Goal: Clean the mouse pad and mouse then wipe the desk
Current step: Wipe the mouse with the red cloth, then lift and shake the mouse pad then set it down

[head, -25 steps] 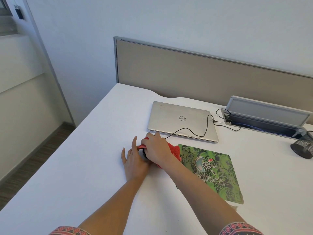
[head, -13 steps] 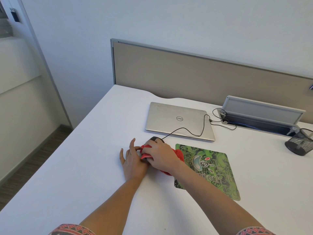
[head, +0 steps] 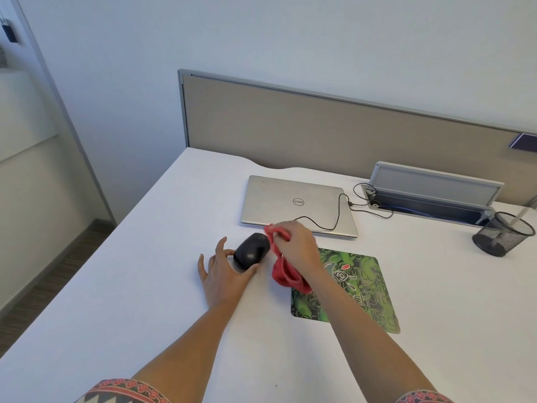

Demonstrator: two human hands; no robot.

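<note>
A black wired mouse (head: 251, 253) lies on the white desk (head: 130, 286), left of the green patterned mouse pad (head: 360, 289). My left hand (head: 225, 276) holds the mouse from its near side, thumb and a finger curled round its rear. My right hand (head: 296, 248) grips a red cloth (head: 286, 274) just right of the mouse, lifted off it; the cloth hangs down over the pad's left edge. The mouse cable (head: 328, 225) runs back over the laptop.
A shut silver laptop (head: 293, 203) lies behind the mouse. A grey cable box (head: 430, 190) with its lid raised sits at the back right, and a black mesh pen cup (head: 502, 234) beside it. A beige partition (head: 319, 129) closes the desk's far edge.
My right hand has lifted the red cloth off the mouse and moved right, baring the mouse. My left hand still holds the mouse. The camera has shifted a little.
</note>
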